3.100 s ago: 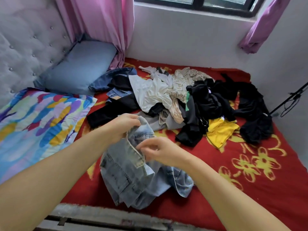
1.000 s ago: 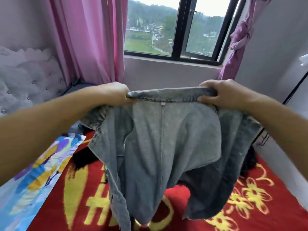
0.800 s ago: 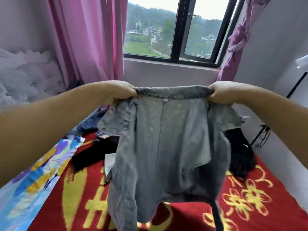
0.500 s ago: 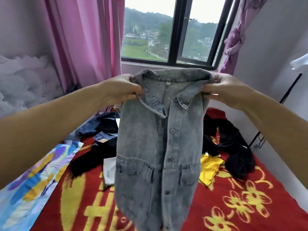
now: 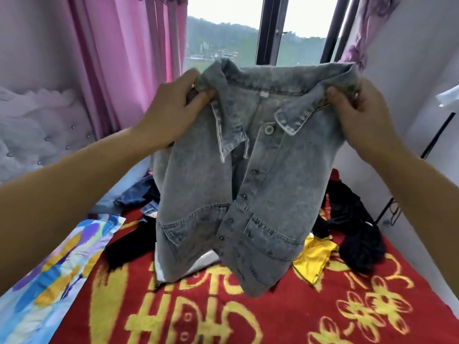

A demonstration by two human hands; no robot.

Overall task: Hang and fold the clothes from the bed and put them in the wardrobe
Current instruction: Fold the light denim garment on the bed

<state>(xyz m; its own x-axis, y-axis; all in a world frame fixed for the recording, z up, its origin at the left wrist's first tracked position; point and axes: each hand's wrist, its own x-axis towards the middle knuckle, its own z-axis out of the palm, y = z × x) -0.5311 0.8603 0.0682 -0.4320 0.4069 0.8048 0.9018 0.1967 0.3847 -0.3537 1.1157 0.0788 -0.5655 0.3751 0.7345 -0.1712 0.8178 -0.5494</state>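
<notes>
**Denim jacket held up by the shoulders, ready for hanging**

Denim is gripped at both shoulders: the left hand (image 5: pixel 173 112) pinches the jacket (image 5: pixel 238 184) beside the collar, and the right hand (image 5: pixel 357 115) clutches the opposite shoulder. The garment is held in the air above the bed (image 5: pixel 223 314), its front facing the camera. Before a hanger is used, the shoulders should be kept level, the collar turned flat and the open placket aligned. The remaining clothes (image 5: pixel 352 224) lie heaped behind it.

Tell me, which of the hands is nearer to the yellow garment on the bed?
Right. The right hand grips the denim jacket collar above the yellow garment; the left hand grips the collar's opposite end.
</notes>
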